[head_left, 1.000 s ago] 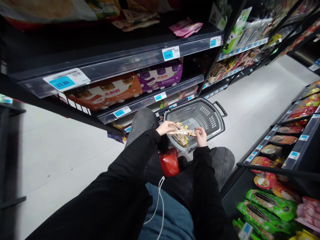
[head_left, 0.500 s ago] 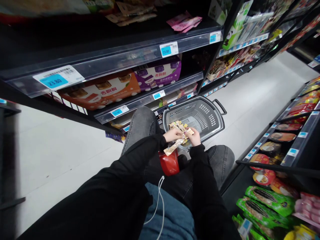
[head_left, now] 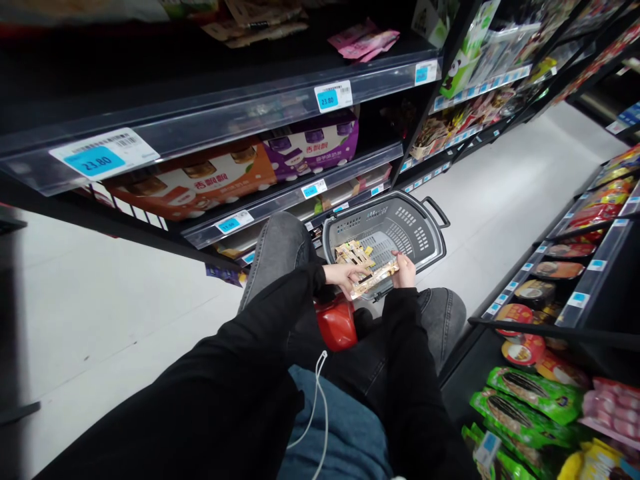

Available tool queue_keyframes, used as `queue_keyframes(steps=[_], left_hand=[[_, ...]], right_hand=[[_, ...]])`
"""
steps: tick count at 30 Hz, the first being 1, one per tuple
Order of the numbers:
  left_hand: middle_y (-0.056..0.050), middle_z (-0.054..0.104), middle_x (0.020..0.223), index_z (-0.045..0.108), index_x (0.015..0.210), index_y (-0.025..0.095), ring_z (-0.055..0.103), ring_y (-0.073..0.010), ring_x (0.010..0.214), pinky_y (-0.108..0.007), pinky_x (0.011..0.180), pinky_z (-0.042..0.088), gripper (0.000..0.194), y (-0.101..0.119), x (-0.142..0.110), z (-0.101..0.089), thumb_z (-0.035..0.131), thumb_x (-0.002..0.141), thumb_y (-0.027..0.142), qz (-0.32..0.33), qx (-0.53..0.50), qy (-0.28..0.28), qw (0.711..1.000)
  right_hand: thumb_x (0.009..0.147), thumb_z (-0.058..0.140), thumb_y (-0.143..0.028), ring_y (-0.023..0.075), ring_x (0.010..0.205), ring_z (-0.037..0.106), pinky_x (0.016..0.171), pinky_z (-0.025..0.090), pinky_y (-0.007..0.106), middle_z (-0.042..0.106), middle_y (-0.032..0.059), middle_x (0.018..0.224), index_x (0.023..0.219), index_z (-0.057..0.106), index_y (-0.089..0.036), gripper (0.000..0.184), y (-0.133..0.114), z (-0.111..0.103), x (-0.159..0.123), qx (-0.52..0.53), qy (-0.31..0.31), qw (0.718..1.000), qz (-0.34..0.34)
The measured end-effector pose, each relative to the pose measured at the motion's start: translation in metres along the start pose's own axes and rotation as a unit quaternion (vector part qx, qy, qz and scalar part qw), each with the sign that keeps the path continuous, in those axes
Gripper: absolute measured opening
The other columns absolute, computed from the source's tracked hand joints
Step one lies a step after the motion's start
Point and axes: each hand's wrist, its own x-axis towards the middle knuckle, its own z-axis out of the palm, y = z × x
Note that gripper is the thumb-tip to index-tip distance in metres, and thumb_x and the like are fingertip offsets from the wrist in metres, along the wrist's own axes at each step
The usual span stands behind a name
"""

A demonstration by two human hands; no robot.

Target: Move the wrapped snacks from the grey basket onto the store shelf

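Observation:
Over the near end of a grey shopping basket [head_left: 434,252], my hands have a narrow beige packet [head_left: 383,275] stretched slantwise between them. My right hand [head_left: 406,272] pinches its right end. The packet's left part is gripped by my left hand [head_left: 343,275], fingers bent over it. Beside the left fingers, several similar beige-and-yellow packets [head_left: 351,252] lie bunched at the basket's left side; whether the left hand also touches these, I cannot tell. The print on the packets is too small to read.
A red object [head_left: 337,325], perhaps a stool, shows between my knees. Shelves on the left hold boxed cup drinks [head_left: 310,150] and pink packets [head_left: 364,41]. Low shelves on the right carry green bags [head_left: 533,393] and round tubs [head_left: 523,350]. Pale aisle floor [head_left: 505,180] runs ahead.
My right hand has moved a little right, bringing one packet apart from the bunch. The bunch now shows at the basket's left side. The view has shifted slightly.

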Motion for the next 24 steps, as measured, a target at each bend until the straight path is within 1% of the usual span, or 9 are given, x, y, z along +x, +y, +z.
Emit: queue_keyframes(steps=[4,7,10,12,14,16,19,21,24], left_hand=[[-0.007,0.068,0.095,0.037,0.130,0.021,0.066,-0.0233,0.082,-0.034,0.067,0.053,0.095,0.006,-0.008,0.007,0.082,0.047,0.013,-0.005,-0.046,-0.024,0.999],[-0.010,0.067,0.096,0.046,0.123,0.020,0.066,-0.0232,0.083,-0.037,0.071,0.052,0.073,0.010,-0.014,0.014,0.078,0.059,0.031,-0.013,-0.103,-0.058,0.993],[-0.009,0.067,0.082,0.059,0.105,0.014,0.064,-0.0184,0.070,-0.032,0.067,0.051,0.051,0.010,-0.014,0.016,0.071,0.066,0.045,-0.039,-0.121,-0.057,0.990],[-0.005,0.064,0.068,0.064,0.092,0.011,0.060,-0.0140,0.058,-0.027,0.060,0.050,0.042,0.008,-0.010,0.014,0.074,0.063,0.040,-0.031,-0.099,-0.006,0.995],[-0.002,0.062,0.061,0.065,0.083,0.011,0.056,-0.0119,0.051,-0.025,0.055,0.048,0.037,0.006,-0.006,0.010,0.079,0.056,0.032,-0.009,-0.073,0.072,0.995],[0.000,0.061,0.057,0.064,0.078,0.012,0.056,-0.0123,0.049,-0.024,0.051,0.047,0.035,0.006,-0.002,0.006,0.080,0.051,0.029,0.010,-0.047,0.146,0.988],[0.000,0.060,0.054,0.062,0.071,0.011,0.057,-0.0126,0.049,-0.023,0.050,0.044,0.033,0.008,0.000,0.000,0.079,0.050,0.031,0.048,0.011,0.219,0.975],[0.002,0.060,0.053,0.062,0.067,0.011,0.054,-0.0100,0.049,-0.020,0.049,0.041,0.030,0.009,0.001,-0.003,0.079,0.049,0.029,0.073,0.078,0.266,0.958],[0.005,0.057,0.051,0.064,0.064,0.010,0.049,-0.0063,0.048,-0.017,0.047,0.036,0.028,0.011,0.002,-0.006,0.080,0.046,0.024,0.096,0.175,0.350,0.915]], right_hand=[[0.065,0.063,-0.054,0.0086,0.050,0.048,0.052,0.041,0.023,0.053,-0.0037,0.054,0.073,0.060,-0.015,0.039,-0.002,0.000,-0.002,-0.031,-0.005,0.999,0.010],[0.067,0.059,-0.059,0.0080,0.045,0.043,0.046,0.038,0.022,0.046,-0.0057,0.050,0.077,0.058,-0.018,0.042,-0.006,0.004,-0.009,-0.030,-0.015,0.999,0.006],[0.070,0.055,-0.062,0.0094,0.048,0.046,0.046,0.039,0.022,0.049,-0.0039,0.054,0.083,0.057,-0.021,0.043,-0.011,0.008,-0.016,-0.038,-0.063,0.997,-0.006],[0.072,0.052,-0.061,0.0104,0.053,0.050,0.047,0.040,0.022,0.054,-0.0016,0.061,0.088,0.057,-0.021,0.043,-0.014,0.009,-0.019,-0.045,-0.099,0.994,-0.008],[0.073,0.053,-0.059,0.0116,0.061,0.054,0.051,0.044,0.023,0.059,0.0013,0.071,0.092,0.058,-0.020,0.043,-0.016,0.008,-0.020,-0.035,-0.120,0.992,-0.003],[0.071,0.057,-0.055,0.0135,0.070,0.059,0.060,0.049,0.026,0.064,0.0043,0.081,0.095,0.059,-0.019,0.043,-0.018,0.007,-0.019,-0.008,-0.123,0.992,0.011],[0.066,0.065,-0.049,0.0169,0.082,0.062,0.069,0.052,0.031,0.067,0.0075,0.091,0.095,0.061,-0.017,0.043,-0.019,0.006,-0.018,0.020,-0.118,0.992,0.037],[0.064,0.068,-0.046,0.0180,0.083,0.063,0.069,0.053,0.032,0.067,0.0076,0.091,0.093,0.061,-0.017,0.042,-0.019,0.005,-0.017,0.010,-0.109,0.993,0.041],[0.058,0.073,-0.042,0.0172,0.075,0.064,0.067,0.055,0.032,0.067,0.0051,0.080,0.085,0.062,-0.015,0.039,-0.015,0.004,-0.014,-0.035,-0.069,0.996,0.032]])
